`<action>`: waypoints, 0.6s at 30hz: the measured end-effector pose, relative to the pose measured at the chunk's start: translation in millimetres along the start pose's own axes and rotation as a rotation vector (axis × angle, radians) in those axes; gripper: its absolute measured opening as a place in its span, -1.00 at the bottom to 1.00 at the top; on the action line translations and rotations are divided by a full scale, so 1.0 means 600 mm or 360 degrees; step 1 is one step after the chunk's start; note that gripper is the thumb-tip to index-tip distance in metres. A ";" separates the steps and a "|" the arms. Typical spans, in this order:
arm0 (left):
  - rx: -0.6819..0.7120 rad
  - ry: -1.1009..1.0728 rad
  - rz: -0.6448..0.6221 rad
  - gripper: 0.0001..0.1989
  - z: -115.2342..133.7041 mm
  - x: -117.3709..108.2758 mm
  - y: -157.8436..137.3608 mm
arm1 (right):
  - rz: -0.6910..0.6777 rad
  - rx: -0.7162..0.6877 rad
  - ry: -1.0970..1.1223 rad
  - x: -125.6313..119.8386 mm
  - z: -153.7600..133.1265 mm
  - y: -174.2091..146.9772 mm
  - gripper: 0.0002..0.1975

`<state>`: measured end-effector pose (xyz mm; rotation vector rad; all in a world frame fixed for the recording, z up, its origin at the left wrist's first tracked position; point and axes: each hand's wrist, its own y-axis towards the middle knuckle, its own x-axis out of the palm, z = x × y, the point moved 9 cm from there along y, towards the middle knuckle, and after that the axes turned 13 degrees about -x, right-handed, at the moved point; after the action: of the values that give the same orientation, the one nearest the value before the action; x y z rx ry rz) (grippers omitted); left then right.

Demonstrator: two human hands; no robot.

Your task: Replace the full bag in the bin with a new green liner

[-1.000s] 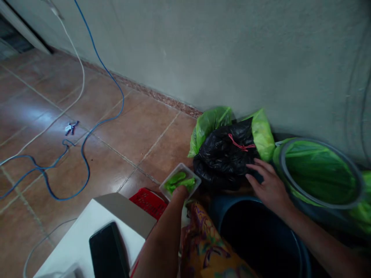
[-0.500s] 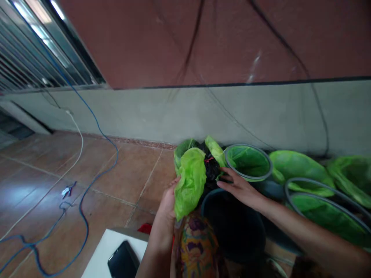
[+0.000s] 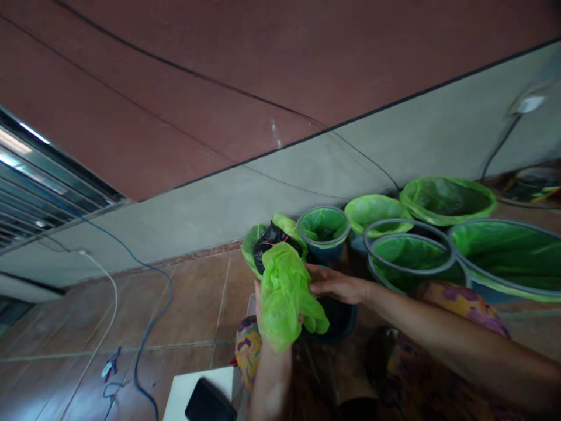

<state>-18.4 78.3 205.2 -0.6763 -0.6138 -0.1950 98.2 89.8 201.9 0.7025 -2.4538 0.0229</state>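
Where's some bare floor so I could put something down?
Bare floor lies between the blue cable and the black bag, with the wall behind and the white box in front. Another bare patch is left of the white cable. It's crowded on the right: green-lined bins stand close together there.

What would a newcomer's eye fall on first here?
Probably the bright green bag in the left hand, just below centre, with the right hand beside it. Next come the green-lined bins along the wall at right, then the dark phone on the white surface below.
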 end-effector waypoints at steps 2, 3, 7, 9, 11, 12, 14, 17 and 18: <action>-0.0064 -0.0119 0.0012 -0.38 -0.010 0.000 -0.004 | 0.0079 0.0067 0.0075 0.001 0.016 -0.016 -0.36; -0.0118 -0.0123 0.0034 -0.39 -0.016 -0.003 -0.004 | 0.0125 0.0109 0.0080 -0.003 0.023 -0.023 -0.44; -0.0258 0.0130 0.0333 -0.77 -0.021 -0.049 -0.009 | 0.0474 0.0207 -0.0042 -0.056 0.020 -0.043 -0.69; -0.0163 0.0233 0.0507 -0.79 -0.001 -0.080 -0.018 | 0.0752 0.0117 -0.0156 -0.105 -0.010 -0.053 -0.76; -0.0048 0.0356 0.0588 -0.70 0.021 -0.102 -0.030 | 0.0957 0.0015 -0.0309 -0.151 -0.045 -0.065 -0.84; -0.0008 0.0445 0.0609 -0.67 0.031 -0.110 -0.035 | 0.1014 -0.0013 -0.0401 -0.169 -0.062 -0.071 -0.86; 0.0015 0.0663 0.0647 -0.68 0.044 -0.123 -0.041 | 0.1035 -0.0023 -0.0642 -0.195 -0.088 -0.080 -0.87; 0.0053 0.0836 0.0730 -0.69 0.060 -0.136 -0.047 | 0.0953 -0.0049 -0.1039 -0.211 -0.119 -0.086 -0.86; 0.0085 0.0788 0.0751 -0.69 0.065 -0.139 -0.048 | 0.0922 -0.0065 -0.1128 -0.212 -0.125 -0.087 -0.87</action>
<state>-114.1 78.8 195.0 -0.6715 0.0229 0.0950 251.7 118.2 188.9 -0.0770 -3.2432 -0.0631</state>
